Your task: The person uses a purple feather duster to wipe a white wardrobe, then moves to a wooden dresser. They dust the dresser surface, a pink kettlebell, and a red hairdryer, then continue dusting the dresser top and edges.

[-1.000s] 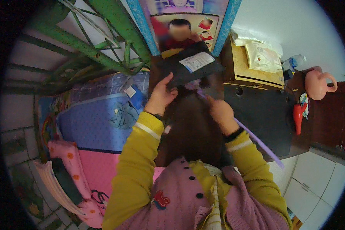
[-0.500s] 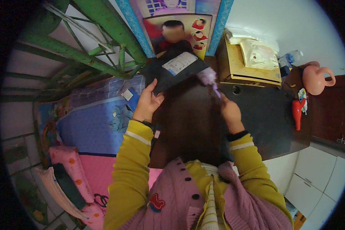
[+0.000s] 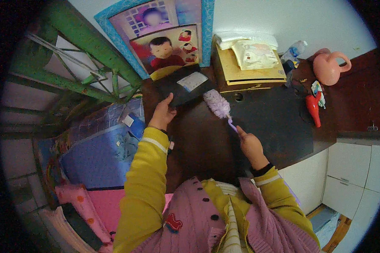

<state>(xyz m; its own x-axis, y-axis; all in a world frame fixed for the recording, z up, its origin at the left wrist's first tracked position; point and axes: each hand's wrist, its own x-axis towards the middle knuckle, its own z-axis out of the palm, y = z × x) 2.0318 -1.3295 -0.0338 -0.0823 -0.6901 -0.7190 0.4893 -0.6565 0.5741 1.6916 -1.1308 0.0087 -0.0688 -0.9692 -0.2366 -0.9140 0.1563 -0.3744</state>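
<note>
At the far left of the dark desk, my left hand (image 3: 164, 113) grips the near left edge of a black plastic package (image 3: 166, 86) with a white label. The package lies in front of a blue-framed photo board; whether it touches the desk is hard to see. My right hand (image 3: 252, 147) is closed round the thin purple handle of a fluffy lilac duster (image 3: 218, 104). Its head hangs over the desk just right of the package, close to the package's right corner.
The photo board (image 3: 207, 25) leans on the wall. A yellow box (image 3: 249, 78) with packs on top stands beside it. Further right are a clear bottle (image 3: 297, 47), a pink watering can (image 3: 326, 71) and a red object (image 3: 313, 110). Left are a green metal frame (image 3: 93, 63) and a blue-covered bed (image 3: 93, 156).
The duster has come toward me, away from the package edge. The package sits lower before the photo board, still in my left hand. The whole view has shifted to the right.
</note>
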